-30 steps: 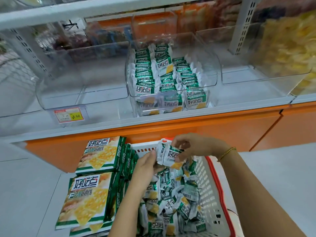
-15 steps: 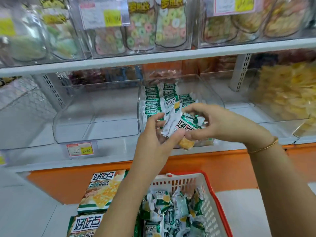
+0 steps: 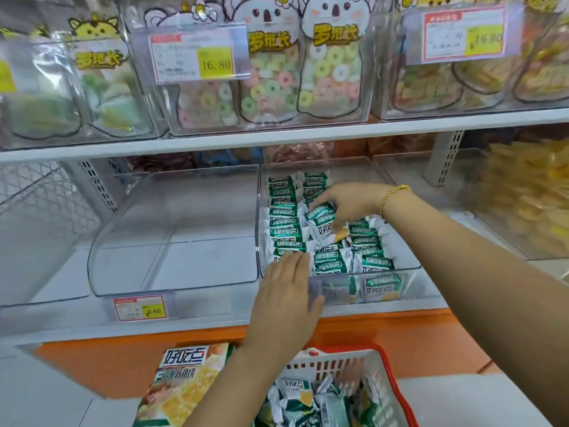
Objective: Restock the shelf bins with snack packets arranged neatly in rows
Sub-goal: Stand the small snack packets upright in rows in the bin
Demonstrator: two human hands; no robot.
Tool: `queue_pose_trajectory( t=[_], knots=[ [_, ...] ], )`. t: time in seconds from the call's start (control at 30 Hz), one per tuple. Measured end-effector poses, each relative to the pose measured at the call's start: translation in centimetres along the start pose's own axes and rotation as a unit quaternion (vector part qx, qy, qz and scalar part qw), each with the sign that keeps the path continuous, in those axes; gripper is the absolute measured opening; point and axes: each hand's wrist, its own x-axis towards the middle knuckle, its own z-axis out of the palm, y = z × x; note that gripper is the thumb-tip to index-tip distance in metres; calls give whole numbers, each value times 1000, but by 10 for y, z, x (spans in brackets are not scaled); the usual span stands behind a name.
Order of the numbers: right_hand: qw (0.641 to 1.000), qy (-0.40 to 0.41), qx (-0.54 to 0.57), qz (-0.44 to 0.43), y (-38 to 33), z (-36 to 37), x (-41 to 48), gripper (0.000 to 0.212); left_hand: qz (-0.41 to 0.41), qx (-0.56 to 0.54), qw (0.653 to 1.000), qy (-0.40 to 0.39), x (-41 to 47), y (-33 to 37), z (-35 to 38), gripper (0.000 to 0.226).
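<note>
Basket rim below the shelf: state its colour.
Red; the basket rim shows best in the head view, bottom right.

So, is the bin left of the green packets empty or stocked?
Empty: the left bin shows nothing inside its clear walls.

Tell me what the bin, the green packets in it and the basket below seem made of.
Bin: clear rigid plastic, glossy; contents show through its walls. Green packets: thin shiny film, probably plastic or foil, crinkled. Basket: moulded plastic, white lattice walls, red rim.
</note>
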Motion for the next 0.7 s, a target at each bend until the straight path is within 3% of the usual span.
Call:
queue_pose_trajectory(
  t=[0.17,0.4,0.57,0.63,0.7],
  knots=[
    [998,17,35,49,9,-7,5,72,4,-13,1000,-1,-1,-1,1,64],
    [999,33,20,31,0,20,6,70,-2,1,1000,-9,-1,-3,6,64],
    [991,122,44,44,-4,28,-13,71,8,19,999,-34,-1,-6,6,67],
    [984,151,67,64,-14,29,-28,72,0,-40,999,-8,-5,-4,1,62],
    [966,230,100,67,-26,31,-49,54,-17,-115,992,49,-16,1,-7,50]
  ],
)
